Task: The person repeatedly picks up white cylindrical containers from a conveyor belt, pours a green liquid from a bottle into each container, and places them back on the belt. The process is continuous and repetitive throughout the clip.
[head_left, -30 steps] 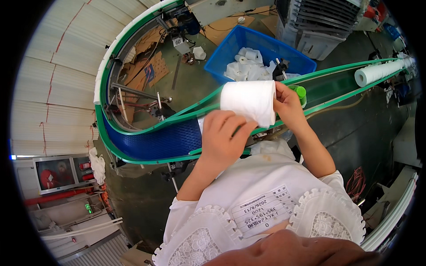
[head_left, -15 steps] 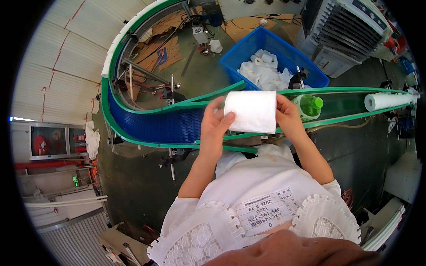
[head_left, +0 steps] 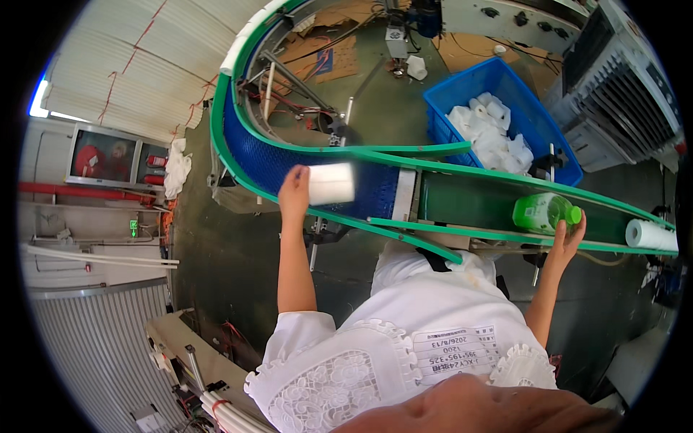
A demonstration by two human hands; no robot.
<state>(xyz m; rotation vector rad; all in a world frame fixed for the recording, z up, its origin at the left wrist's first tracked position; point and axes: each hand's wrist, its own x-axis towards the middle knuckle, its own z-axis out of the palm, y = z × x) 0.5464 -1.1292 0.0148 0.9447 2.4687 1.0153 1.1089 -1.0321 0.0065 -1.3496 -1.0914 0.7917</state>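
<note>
My left hand (head_left: 294,195) grips the near end of a white toilet roll (head_left: 330,183), which is slightly blurred and held over the blue belt (head_left: 271,164) of the curved conveyor. Off to the right, my right hand (head_left: 568,235) is at the capped end of a green plastic bottle (head_left: 538,212), its fingers apart around the cap; whether they touch it I cannot tell. The bottle lies on its side on the straight green belt (head_left: 462,198). Further right on that belt lies a long white paper roll (head_left: 650,234).
Green guide rails (head_left: 404,237) edge the conveyor. Behind it stands a blue crate (head_left: 462,76) holding white rolls and crumpled paper. A grey air cooler (head_left: 613,101) is at the far right. White rolls (head_left: 242,43) line the curve's outer rail. Cardboard (head_left: 339,61) lies on the floor.
The toilet roll went from both hands to my left hand alone and moved left over the blue belt. My right hand let go of it and moved right to the bottle. The view shifted.
</note>
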